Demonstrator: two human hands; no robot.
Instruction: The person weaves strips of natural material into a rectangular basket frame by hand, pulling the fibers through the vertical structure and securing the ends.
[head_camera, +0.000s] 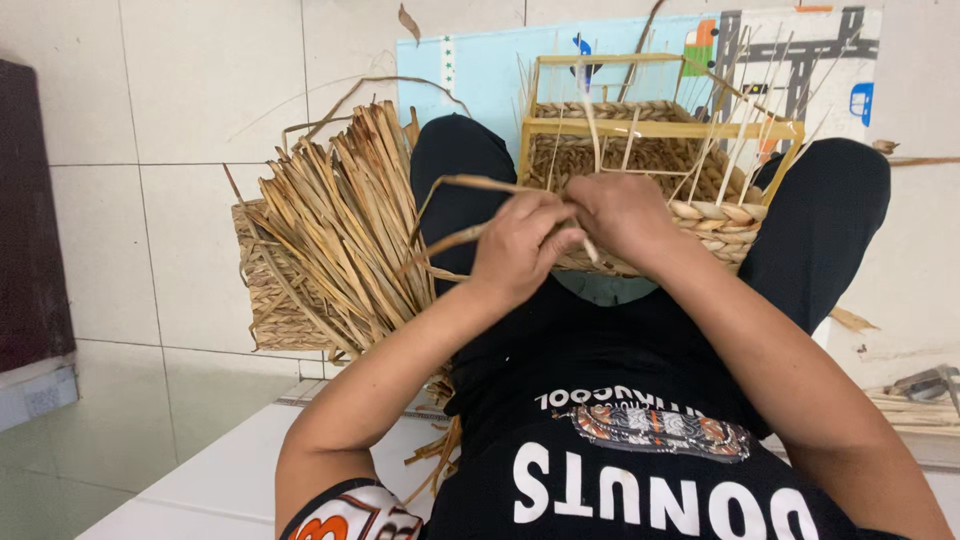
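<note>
Two hands (570, 235) twist one strand (450, 240); one basket (640, 160); one bundle (340, 230).

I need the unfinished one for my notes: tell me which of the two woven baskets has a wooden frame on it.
The basket between the knees, under both hands, with loose strands standing up. The other basket lies beneath the straw bundle.

"What is everything resting on?"

"A floor of large pale glossy tiles (200, 90) with thin grey joints."

"And what lies directly on it?"

"A light blue play mat printed with grey roads (480, 70) at the top, a flat woven straw basket (268, 300) on the left heaped with a bundle of dry tan reed strips (340, 220), and a loose dry leaf scrap (852, 320) on the right."
</note>
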